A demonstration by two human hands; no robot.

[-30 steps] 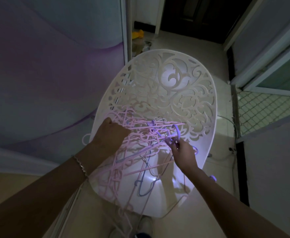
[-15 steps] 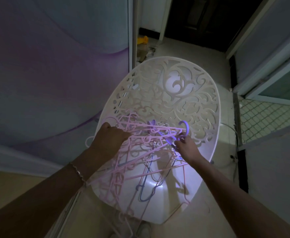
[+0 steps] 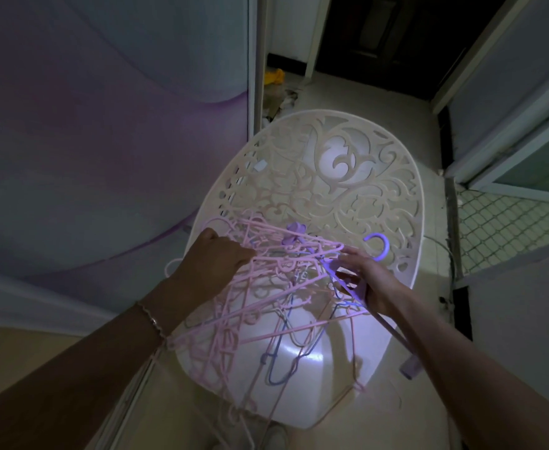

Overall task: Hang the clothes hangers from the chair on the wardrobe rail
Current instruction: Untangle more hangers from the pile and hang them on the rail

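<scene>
Pink hangers (image 3: 276, 261) gripped by curled fingers of left hand (image 3: 216, 259) on chair (image 3: 417, 203); purple hanger (image 3: 386, 247) pinched by right hand (image 3: 369, 282). Should be drawn out slowly, tangle held down.

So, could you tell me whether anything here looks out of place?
The pink hangers lie in a tangled heap on the white chair, some poking past its front edge; the right hand grips a purple hanger among them.
</scene>
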